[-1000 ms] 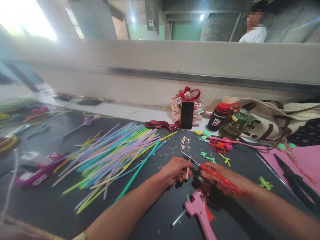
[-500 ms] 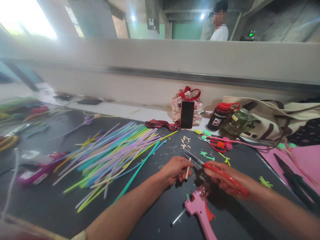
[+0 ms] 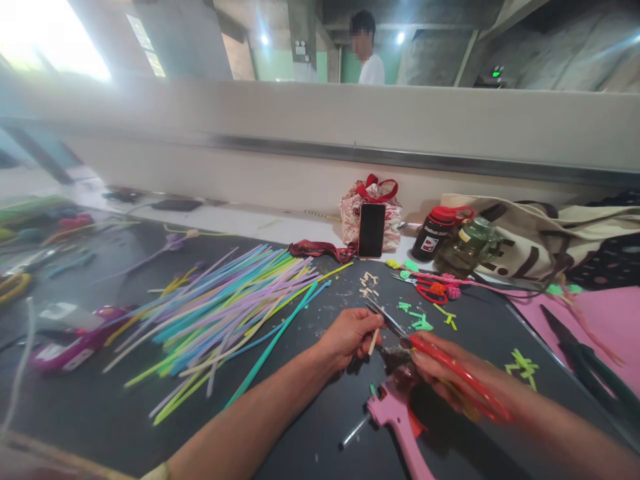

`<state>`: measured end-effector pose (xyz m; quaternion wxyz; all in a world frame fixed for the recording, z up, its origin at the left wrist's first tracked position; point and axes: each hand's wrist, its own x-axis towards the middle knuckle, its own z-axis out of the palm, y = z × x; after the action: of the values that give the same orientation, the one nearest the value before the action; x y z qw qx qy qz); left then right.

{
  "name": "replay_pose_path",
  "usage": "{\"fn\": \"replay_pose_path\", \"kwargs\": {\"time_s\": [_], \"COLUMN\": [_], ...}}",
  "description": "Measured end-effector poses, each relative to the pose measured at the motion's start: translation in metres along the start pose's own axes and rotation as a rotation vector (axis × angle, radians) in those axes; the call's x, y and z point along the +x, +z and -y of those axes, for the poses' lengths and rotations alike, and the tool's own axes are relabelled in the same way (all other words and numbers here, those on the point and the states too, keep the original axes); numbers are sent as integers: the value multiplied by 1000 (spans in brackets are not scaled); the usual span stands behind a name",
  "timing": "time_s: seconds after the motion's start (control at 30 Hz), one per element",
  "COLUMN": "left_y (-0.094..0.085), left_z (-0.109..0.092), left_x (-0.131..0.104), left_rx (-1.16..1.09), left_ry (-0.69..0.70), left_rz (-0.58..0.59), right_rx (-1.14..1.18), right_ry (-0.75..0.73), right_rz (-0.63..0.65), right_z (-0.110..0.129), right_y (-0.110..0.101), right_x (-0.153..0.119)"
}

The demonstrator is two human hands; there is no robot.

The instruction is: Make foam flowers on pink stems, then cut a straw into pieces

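Note:
My left hand (image 3: 350,337) pinches a short beige pipe cleaner (image 3: 373,343) between thumb and fingers, its lower end poking out below. In my right hand (image 3: 440,370) are red-handled scissors (image 3: 465,373), with their metal blades angled toward the pipe cleaner's upper end. Whether the blades touch it I cannot tell. Just beyond lie several small beige cut pieces (image 3: 369,283), with green cut pieces (image 3: 421,323) to their right. A pink glue gun (image 3: 397,413) rests on the dark table between my forearms, partly in shadow under my right hand.
Many pastel pipe cleaners (image 3: 215,320) spread across the left. At the back stand a phone (image 3: 372,230), a black bottle (image 3: 433,235) and a green jug (image 3: 467,248). Other scissors (image 3: 431,291) lie behind my right hand; dark-handled pliers (image 3: 580,353) sit far right. A person (image 3: 371,57) is beyond the partition.
The scissors' blades have drawn closer together near the pipe cleaner, and my right hand has shifted slightly toward me. The person beyond the partition has moved left. The view has shifted slightly.

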<state>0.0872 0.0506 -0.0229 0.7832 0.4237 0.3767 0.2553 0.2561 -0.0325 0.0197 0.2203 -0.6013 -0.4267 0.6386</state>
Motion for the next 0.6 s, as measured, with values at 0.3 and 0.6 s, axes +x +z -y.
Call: {"fn": "replay_pose_path", "kwargs": {"time_s": [0.3,0.6], "left_y": [-5,-7], "left_z": [3,3], "left_x": [6,8], "left_rx": [27,44], "left_ry": [-100,-151], "left_rz": [18,7], "right_rx": [133,44], "right_ry": [90,137], "right_rz": [37,28], "right_z": [10,10], "right_y": [-6,-15], "right_x": [10,33]}}
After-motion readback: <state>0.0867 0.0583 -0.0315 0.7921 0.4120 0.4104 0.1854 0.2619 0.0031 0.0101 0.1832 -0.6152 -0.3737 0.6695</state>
